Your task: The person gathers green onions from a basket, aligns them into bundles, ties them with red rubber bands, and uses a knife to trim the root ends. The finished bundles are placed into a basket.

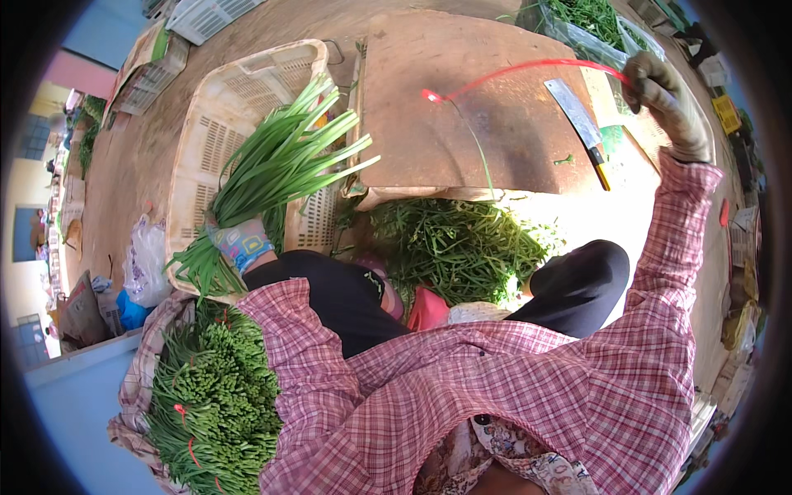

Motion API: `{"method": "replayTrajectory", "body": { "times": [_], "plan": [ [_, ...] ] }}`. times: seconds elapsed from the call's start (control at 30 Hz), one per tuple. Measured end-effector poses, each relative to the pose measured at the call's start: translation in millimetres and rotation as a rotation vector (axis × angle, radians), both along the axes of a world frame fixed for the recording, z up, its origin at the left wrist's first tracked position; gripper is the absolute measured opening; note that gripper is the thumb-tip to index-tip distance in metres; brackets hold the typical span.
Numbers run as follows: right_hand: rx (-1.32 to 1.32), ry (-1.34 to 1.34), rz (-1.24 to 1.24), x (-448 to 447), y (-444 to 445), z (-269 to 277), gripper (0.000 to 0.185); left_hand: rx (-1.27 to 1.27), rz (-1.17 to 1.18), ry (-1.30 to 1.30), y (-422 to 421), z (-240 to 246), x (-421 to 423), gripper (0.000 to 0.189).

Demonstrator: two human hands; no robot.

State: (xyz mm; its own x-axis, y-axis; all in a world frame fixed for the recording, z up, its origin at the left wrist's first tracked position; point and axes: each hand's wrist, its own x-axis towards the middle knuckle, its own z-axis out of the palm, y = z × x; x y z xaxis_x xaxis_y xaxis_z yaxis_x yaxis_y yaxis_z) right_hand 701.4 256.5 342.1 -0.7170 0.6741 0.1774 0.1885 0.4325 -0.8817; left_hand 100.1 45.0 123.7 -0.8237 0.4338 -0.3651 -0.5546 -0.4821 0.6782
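Observation:
My left hand (239, 242), in a glove with a colourful pattern, is closed around a bundle of long green stalks with pale ends (291, 154). The bundle slants over a cream plastic crate (201, 145), its pale ends reaching the edge of a brown board (458, 142). Leaf tips hang down past my wrist. Raised at the far right, my right hand (668, 102) wears a dirty pale work glove and grips one end of a red plastic tie strip (538, 64). The strip arcs left to a bunched red end above the board. A cleaver (575, 114) with a black and yellow handle lies on the board's right side.
Cut green trimmings (451, 247) are heaped below the board, between my legs. Bundled green flower stalks (223, 383), some with red ties, lie at my left side. A clear bag of greens (588, 25) stands beyond the board. More crates (145, 71) stand at the far left.

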Motion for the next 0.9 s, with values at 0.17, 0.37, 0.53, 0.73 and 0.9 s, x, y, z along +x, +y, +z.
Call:
{"method": "replayTrajectory", "body": {
  "times": [0.17,0.37,0.53,0.73,0.9],
  "plan": [
    [-0.176,-0.370,-0.112,-26,17,-50,0.015,0.110,-0.109,-0.074,-4,-1,2,0.046],
    [-0.173,-0.207,0.361,-48,-22,-12,0.018,-0.055,-0.027,-0.056,-3,-7,-18,0.043],
    [0.068,-0.687,0.263,-69,-72,38,0.010,-0.018,0.007,0.017,-7,-2,-8,0.042],
    [0.085,-0.112,-0.294,-59,-25,5,0.014,-0.059,-0.042,-0.041,7,5,4,0.037],
    [-0.217,-0.068,-0.371,-161,19,-115,0.019,-0.021,0.002,-0.023,-4,2,-12,0.037]
  ]
}}
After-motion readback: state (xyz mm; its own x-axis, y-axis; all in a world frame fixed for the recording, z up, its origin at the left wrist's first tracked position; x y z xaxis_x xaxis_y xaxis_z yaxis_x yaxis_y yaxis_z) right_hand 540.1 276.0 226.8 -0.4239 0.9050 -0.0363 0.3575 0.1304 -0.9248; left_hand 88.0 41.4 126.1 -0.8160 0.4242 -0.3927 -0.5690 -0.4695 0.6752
